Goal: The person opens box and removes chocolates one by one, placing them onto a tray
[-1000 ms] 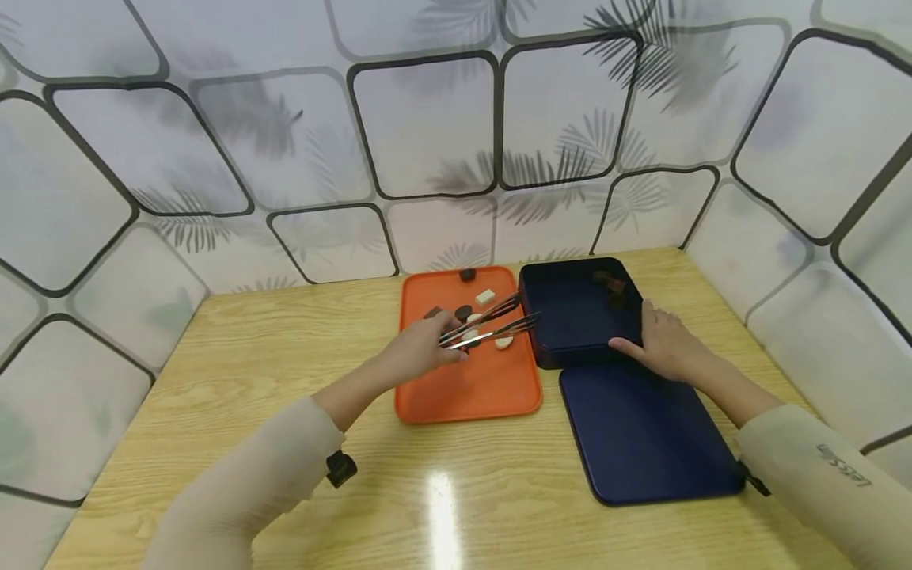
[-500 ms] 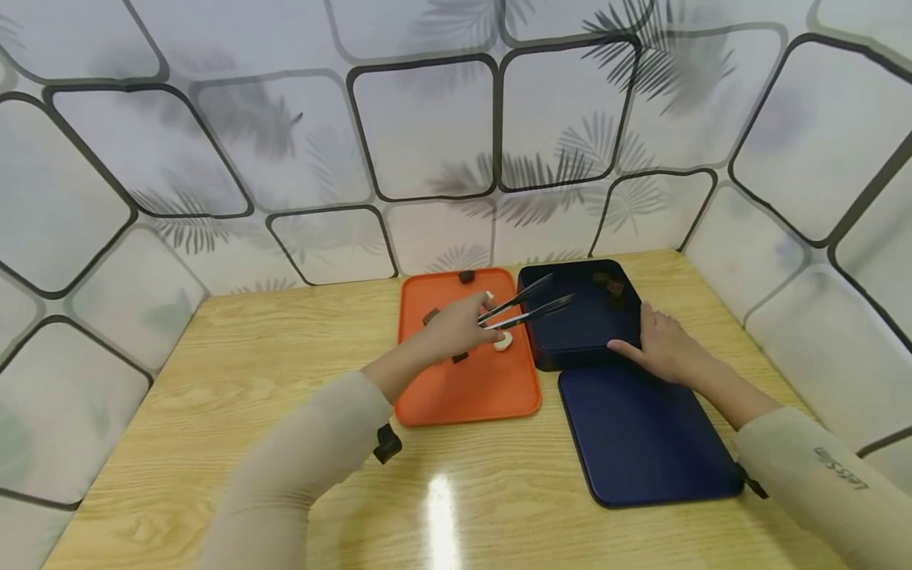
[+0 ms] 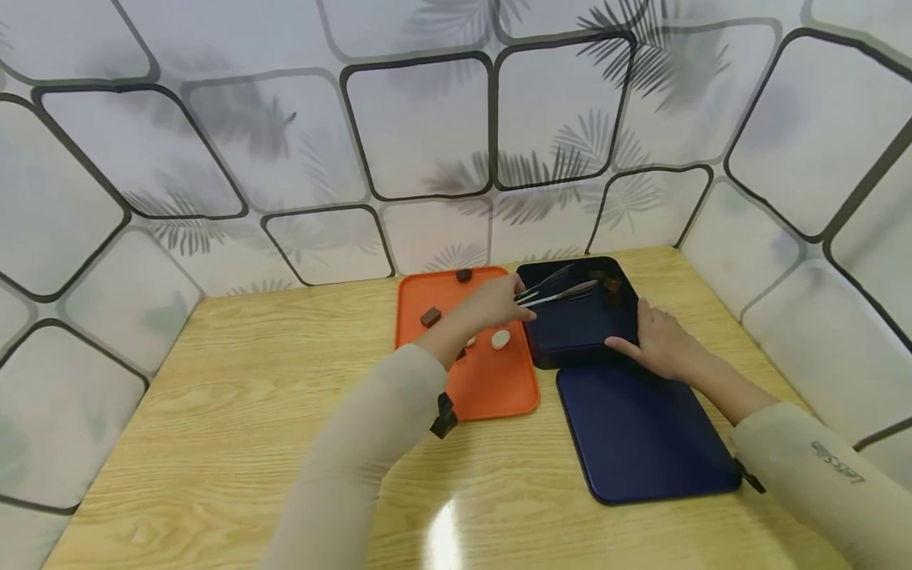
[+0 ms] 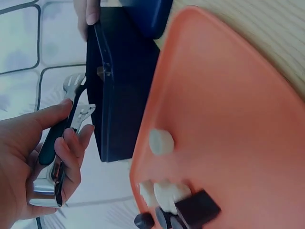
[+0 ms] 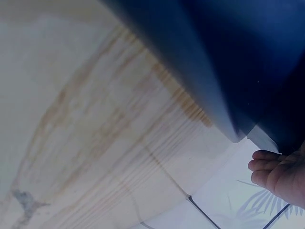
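Observation:
My left hand [image 3: 492, 303] grips metal tongs [image 3: 563, 294] with dark handles, their prongs spread over the dark navy box [image 3: 570, 352]. Nothing shows between the prongs in the left wrist view. Several dark brown pieces [image 3: 610, 285] lie in the box's far right corner. Against the box's right side rests my right hand [image 3: 666, 344], fingers extended along the wall and thumb by the front corner. Left of the box is an orange tray [image 3: 499, 392] bearing a brown block [image 3: 431, 317], a dark round piece [image 3: 464, 275], a white round piece [image 3: 501, 339] and several more, partly hidden by the left arm.
A flat navy lid [image 3: 648, 443] lies on the wooden table [image 3: 235, 396] in front of the box. A patterned cloth wall [image 3: 427, 134] surrounds the table at the back and sides. The box and tray stand side by side near the back edge.
My left hand has moved right and away from me with the tongs, from over the orange tray to the box's left edge, prongs now over the box. My right hand stays put.

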Tool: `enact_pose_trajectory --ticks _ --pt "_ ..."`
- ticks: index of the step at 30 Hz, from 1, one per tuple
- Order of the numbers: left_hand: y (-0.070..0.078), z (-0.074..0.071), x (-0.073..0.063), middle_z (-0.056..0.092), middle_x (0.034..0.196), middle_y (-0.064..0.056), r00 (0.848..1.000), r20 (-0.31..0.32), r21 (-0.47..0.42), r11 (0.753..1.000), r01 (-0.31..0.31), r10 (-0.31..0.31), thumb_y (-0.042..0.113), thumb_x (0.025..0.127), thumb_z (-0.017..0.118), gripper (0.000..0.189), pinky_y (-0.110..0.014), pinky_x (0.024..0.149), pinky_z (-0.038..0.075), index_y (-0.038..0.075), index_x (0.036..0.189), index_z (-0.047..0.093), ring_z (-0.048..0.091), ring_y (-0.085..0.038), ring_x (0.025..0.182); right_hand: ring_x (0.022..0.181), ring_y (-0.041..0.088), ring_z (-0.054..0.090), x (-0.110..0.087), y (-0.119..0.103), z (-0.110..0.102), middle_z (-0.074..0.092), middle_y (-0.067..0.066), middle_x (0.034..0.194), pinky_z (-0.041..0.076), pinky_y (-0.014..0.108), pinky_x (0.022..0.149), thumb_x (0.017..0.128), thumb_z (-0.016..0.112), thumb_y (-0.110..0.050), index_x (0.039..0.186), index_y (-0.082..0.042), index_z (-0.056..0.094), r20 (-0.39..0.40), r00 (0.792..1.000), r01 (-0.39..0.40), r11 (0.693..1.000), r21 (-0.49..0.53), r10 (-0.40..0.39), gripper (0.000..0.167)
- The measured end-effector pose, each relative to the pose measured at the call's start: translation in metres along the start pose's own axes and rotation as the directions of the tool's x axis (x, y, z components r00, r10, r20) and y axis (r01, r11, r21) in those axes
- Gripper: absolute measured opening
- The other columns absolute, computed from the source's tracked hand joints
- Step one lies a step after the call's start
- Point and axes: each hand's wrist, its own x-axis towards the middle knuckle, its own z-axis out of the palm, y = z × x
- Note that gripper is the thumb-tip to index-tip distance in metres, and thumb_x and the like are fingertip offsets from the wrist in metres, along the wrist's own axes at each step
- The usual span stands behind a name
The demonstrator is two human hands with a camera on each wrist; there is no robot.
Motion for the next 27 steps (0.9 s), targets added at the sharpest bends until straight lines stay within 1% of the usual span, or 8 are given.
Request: enact_pose_trajectory --ticks 5,8,10,12,16,20,23,27 --pt "0.013 0.009 0.015 0.059 0.118 -0.005 1.0 0.025 0.054 0.999 0.0 -0.001 0.033 0.088 0.068 0.051 -0.025 0.067 0.049 0.011 0.129 0.047 0.063 -0.014 0.079 0.118 0.061 0.035 0.001 -0.001 0.0 0.032 0.052 0.126 0.026 0.063 0.102 0.093 0.045 -0.058 0.134 0.028 0.011 0.013 1.0 -0.009 1.0 -0.002 0.009 0.101" --pt "0.022 0.016 0.02 0.061 0.112 -0.004 0.999 0.035 0.052 0.999 0.013 -0.015 0.033 0.088 0.067 0.05 -0.024 0.064 0.049 0.011 0.129 0.047 0.062 -0.011 0.073 0.119 0.062 0.033 0.0 0.0 0.001 0.031 0.052 0.127 0.025 0.063 0.102 0.093 0.044 -0.06 0.135 0.027 0.01 0.02 1.0 -0.02 1.0 0.007 0.02 0.103" --pt "0.027 0.021 0.023 0.063 0.103 -0.003 0.999 0.036 0.033 0.999 0.017 -0.018 0.032 0.089 0.067 0.049 -0.023 0.06 0.05 0.01 0.127 0.047 0.062 -0.011 0.067 0.12 0.062 0.032 -0.001 0.001 0.001 0.029 0.052 0.129 0.025 0.063 0.102 0.093 0.043 -0.06 0.136 0.027 0.007 0.028 0.999 -0.032 0.999 0.011 0.032 0.104" --pt "0.03 0.027 0.027 0.063 0.095 -0.003 0.999 0.03 0.017 1.0 0.014 -0.015 0.031 0.089 0.067 0.048 -0.023 0.057 0.049 0.009 0.127 0.047 0.06 -0.011 0.064 0.122 0.062 0.029 -0.001 0.002 0.0 0.026 0.052 0.131 0.023 0.063 0.103 0.093 0.043 -0.06 0.136 0.027 0.005 0.035 0.999 -0.04 0.999 0.013 0.04 0.104" --pt "0.031 0.038 0.034 0.062 0.089 -0.004 1.0 -0.006 0.024 1.0 0.003 -0.003 0.029 0.088 0.068 0.048 -0.022 0.053 0.049 0.007 0.127 0.049 0.059 -0.013 0.059 0.122 0.062 0.028 0.0 0.002 0.0 0.024 0.052 0.132 0.022 0.063 0.103 0.094 0.042 -0.06 0.136 0.028 0.004 0.04 0.999 -0.037 0.999 0.008 0.037 0.105" --pt "0.034 0.044 0.034 0.063 0.095 -0.003 0.999 -0.049 0.073 0.997 0.021 -0.017 0.03 0.087 0.069 0.047 -0.021 0.051 0.047 0.008 0.125 0.052 0.058 -0.011 0.056 0.122 0.062 0.03 0.001 0.0 0.001 0.025 0.053 0.131 0.024 0.063 0.103 0.094 0.043 -0.059 0.135 0.028 0.005 0.024 1.0 -0.014 1.0 0.003 0.014 0.104" --pt "0.038 0.047 0.033 0.063 0.099 -0.003 0.998 -0.062 0.121 0.992 0.031 -0.024 0.032 0.086 0.071 0.044 -0.02 0.05 0.046 0.009 0.12 0.055 0.057 -0.011 0.053 0.121 0.062 0.031 0.001 0.0 0.001 0.026 0.053 0.131 0.024 0.063 0.102 0.094 0.044 -0.058 0.135 0.028 0.007 0.011 1.0 0.0 1.0 0.0 0.0 0.103" --pt "0.041 0.049 0.034 0.063 0.097 -0.001 0.998 -0.065 0.179 0.983 0.036 -0.025 0.034 0.085 0.071 0.04 -0.022 0.055 0.047 0.012 0.114 0.057 0.06 -0.011 0.058 0.122 0.062 0.031 0.001 0.0 0.002 0.026 0.052 0.131 0.024 0.062 0.103 0.094 0.044 -0.058 0.136 0.028 0.007 0.007 1.0 0.001 1.0 -0.005 -0.001 0.102"
